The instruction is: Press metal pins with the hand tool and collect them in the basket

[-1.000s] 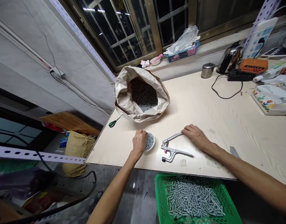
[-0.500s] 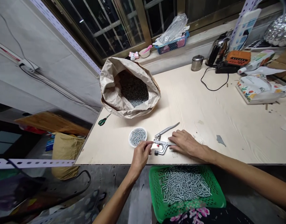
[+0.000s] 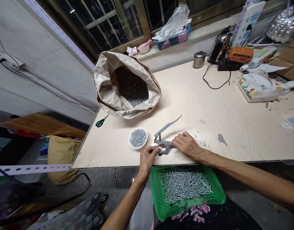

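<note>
Grey metal snap pliers (image 3: 165, 143), with a coil spring and a red tip at the jaw, lie near the table's front edge. My right hand (image 3: 188, 146) is closed round the end of their lower handle; the upper handle points up and away, untouched. At the jaw opening, my left hand (image 3: 149, 157) pinches with thumb and forefinger. Whatever it holds is too small to make out. Just left of the pliers stands a white bowl (image 3: 129, 142) filled with small metal screw-like pieces (image 3: 138, 138).
A large paper sack (image 3: 102, 80) of small dark metal pieces stands behind the bowl, with green-handled scissors (image 3: 99, 123) nearby. Below the table edge, a green basket (image 3: 157, 195) holds many metal screw-like pieces. Farther back are a metal canister (image 3: 199, 60) and a tissue pack (image 3: 256, 86).
My left fingertips have moved from beside the pliers' head into the jaw opening. The upper handle now stands at a steeper angle. The whole view has shifted slightly.
</note>
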### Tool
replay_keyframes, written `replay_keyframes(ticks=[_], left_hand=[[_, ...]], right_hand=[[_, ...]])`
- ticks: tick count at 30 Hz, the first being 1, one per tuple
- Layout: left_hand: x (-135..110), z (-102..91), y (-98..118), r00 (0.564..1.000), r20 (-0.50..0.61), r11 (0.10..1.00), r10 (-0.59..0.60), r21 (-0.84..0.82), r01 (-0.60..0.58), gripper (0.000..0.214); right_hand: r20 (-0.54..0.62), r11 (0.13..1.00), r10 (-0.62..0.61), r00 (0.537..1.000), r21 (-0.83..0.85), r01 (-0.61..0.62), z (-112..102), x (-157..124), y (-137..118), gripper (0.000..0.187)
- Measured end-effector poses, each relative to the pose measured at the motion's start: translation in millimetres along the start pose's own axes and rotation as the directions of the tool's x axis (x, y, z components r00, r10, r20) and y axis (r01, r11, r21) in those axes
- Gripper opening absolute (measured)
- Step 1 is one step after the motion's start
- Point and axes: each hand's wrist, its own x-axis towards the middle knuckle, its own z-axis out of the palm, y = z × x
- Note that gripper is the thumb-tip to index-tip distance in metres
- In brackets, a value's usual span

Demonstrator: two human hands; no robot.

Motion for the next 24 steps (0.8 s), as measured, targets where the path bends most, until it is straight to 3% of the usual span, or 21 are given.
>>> replay_keyframes(ticks=[5, 12, 16, 20, 24], left_hand=[[1, -0.4, 1, 1.000, 0.009, 0.998, 0.003, 0.057, -0.004, 0.039], [6, 0.4, 2, 0.999, 0.029, 0.995, -0.025, 0.093, 0.023, 0.036], [9, -1.5, 6, 0.979, 0.133, 0.983, -0.157, 0.116, 0.142, 0.031], [6, -3.4, 13, 0.915, 0.200, 0.932, -0.351, 0.165, 0.321, 0.026], [1, -4.9, 16, 0.895, 0.214, 0.914, -0.391, 0.208, 0.350, 0.021]], right_hand=[[0.050, 0.998, 0.004, 0.999, -0.065, -0.001, 0, 1, 0, 0.039], [-0.056, 0.993, -0.025, 0.998, -0.114, 0.019, 6, 0, 1, 0.035], [-0.019, 0.996, -0.021, 1.000, -0.083, 0.020, 10, 0, 0, 0.032], [-0.016, 0.999, -0.026, 1.000, -0.027, 0.025, 14, -1, 0, 0.027], [0.027, 0.999, -0.036, 0.999, 0.031, 0.035, 13, -1, -1, 0.022]])
